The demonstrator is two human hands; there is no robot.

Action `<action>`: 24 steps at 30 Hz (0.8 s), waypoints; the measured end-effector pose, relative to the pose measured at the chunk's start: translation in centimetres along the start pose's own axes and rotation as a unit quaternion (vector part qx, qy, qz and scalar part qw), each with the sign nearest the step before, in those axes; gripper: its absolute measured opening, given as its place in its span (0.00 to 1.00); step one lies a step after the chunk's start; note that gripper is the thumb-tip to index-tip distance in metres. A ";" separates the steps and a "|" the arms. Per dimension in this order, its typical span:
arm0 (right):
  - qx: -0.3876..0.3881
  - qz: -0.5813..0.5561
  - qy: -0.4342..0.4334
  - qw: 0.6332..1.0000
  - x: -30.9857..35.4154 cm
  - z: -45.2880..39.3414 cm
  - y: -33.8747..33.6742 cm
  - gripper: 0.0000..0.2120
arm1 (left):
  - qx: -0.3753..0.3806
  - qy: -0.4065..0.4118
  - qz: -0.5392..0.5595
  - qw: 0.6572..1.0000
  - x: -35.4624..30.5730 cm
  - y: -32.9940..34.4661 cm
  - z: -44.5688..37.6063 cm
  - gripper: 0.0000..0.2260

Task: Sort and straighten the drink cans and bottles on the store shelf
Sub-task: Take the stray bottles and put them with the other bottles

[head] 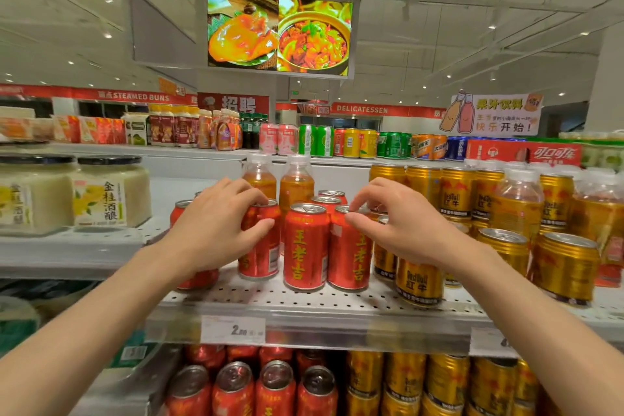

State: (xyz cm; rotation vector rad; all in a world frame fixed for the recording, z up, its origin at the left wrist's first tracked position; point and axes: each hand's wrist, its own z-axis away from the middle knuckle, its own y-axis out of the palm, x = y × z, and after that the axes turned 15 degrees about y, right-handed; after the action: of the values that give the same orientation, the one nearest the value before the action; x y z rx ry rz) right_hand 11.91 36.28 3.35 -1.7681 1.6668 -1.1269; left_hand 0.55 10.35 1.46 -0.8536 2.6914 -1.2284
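Several red herbal tea cans stand on the perforated metal shelf (304,300). My left hand (216,230) wraps around one red can (261,257) at its upper part. My right hand (401,226) pinches the top rim of another red can (349,257). Between them stands a free red can (305,246), upright with its label facing me. Two amber tea bottles (295,186) with white caps stand behind the red cans. Gold energy drink cans (418,280) stand to the right, some beneath my right wrist.
Jars of rice wine (111,192) sit on a shelf to the left. More gold cans and amber bottles (518,203) crowd the right. The lower shelf holds red cans (233,388) and gold cans (445,382). A price tag (233,329) hangs on the shelf edge.
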 end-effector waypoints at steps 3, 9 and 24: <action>0.000 0.017 0.000 1.000 0.5 -0.7 0.1 0.10 | 0.005 0.008 -0.009 1.000 0.2 0.0 -0.1 0.16; 0.035 0.006 0.039 0.999 2.7 -4.5 -0.1 0.14 | 0.000 0.021 -0.025 0.999 0.3 0.2 -0.5 0.15; 0.157 -0.035 0.142 0.977 6.1 -12.8 4.8 0.38 | -0.016 0.016 -0.037 0.999 0.1 0.8 -0.1 0.14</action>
State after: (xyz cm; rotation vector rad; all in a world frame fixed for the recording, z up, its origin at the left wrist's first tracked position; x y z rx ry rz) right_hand -1.61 32.19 8.20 -1.5300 1.4818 -1.6394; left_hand 0.10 10.74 0.98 -0.9530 2.7355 -1.2259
